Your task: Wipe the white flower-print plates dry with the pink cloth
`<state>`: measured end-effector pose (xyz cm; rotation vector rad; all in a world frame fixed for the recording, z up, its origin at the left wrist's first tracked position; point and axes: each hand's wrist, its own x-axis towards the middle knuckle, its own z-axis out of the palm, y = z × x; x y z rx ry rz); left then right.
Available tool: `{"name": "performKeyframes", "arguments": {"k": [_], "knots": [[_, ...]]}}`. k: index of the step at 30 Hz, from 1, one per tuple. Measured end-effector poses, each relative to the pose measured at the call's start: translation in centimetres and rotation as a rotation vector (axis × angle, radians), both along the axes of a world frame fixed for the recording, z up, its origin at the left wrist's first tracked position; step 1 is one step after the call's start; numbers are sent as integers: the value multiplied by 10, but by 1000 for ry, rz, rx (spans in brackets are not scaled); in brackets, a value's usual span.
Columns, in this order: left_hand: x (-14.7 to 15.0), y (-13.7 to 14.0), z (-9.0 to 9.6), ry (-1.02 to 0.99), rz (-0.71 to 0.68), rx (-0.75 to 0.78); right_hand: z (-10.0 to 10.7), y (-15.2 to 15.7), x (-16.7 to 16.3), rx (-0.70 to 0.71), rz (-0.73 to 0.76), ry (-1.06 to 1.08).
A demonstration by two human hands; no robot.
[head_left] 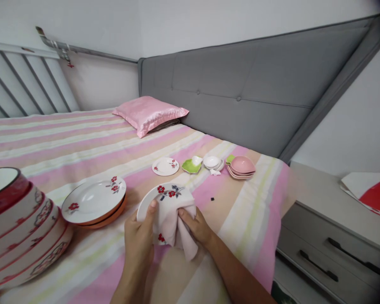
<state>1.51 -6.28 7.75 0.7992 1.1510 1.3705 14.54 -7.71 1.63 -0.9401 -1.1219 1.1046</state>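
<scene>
A white plate [148,197] with red flowers is held up, tilted, over the bed. My left hand [141,232] grips its left edge, thumb on the face. With my right hand [194,223] I pinch a pale pink cloth [167,215], which lies across the plate's face and hangs below it. The cloth hides the plate's lower right part. Beyond them on the bedspread lies a smaller flowered plate [165,166]. To the left, another flowered plate [93,200] rests on top of orange-brown dishes [114,213].
A tall stack of red-and-white bowls [22,236] stands at the left. Toward the headboard [228,80] sit a green leaf dish [191,166], small white dishes [212,161] and stacked pink dishes [242,166]. A pink pillow [152,110] lies farther back; a drawer cabinet [332,236] stands right.
</scene>
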Motion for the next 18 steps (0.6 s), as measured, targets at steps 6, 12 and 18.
{"name": "performKeyframes", "arguments": {"k": [6, 12, 18], "knots": [[16, -11, -5, -114, 158, -40, 0, -1, -2, -4, 74, 9], [29, -21, -7, -188, 184, -24, -1, -1, -2, -41, 85, 88], [7, -3, -6, -6, -64, 84, -3, 2, 6, -121, -41, 348]]}}
